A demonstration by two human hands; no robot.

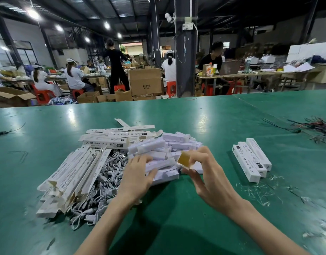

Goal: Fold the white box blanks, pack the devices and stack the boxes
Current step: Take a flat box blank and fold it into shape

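The left hand (138, 172) gripped a slim white plastic bar-shaped device (161, 164) near its middle, fingers curled over it, atop the heap of like white devices (175, 142) on the green table (176, 208). The right hand (200, 168) pinched a small yellow-brown square tab (184, 158) at the bar's end between thumb and fingertips; it was possibly an adhesive backing, though blur left that unsure. The bar looked light, rigid and smooth, so likely slippery: best held across its long sides, not its tips. The flat white cardboard box blanks (75, 168) lay to the left, thin and easily creased, beside tangled white cables (110, 168). Three closed white boxes (250, 159) sat well apart on the right
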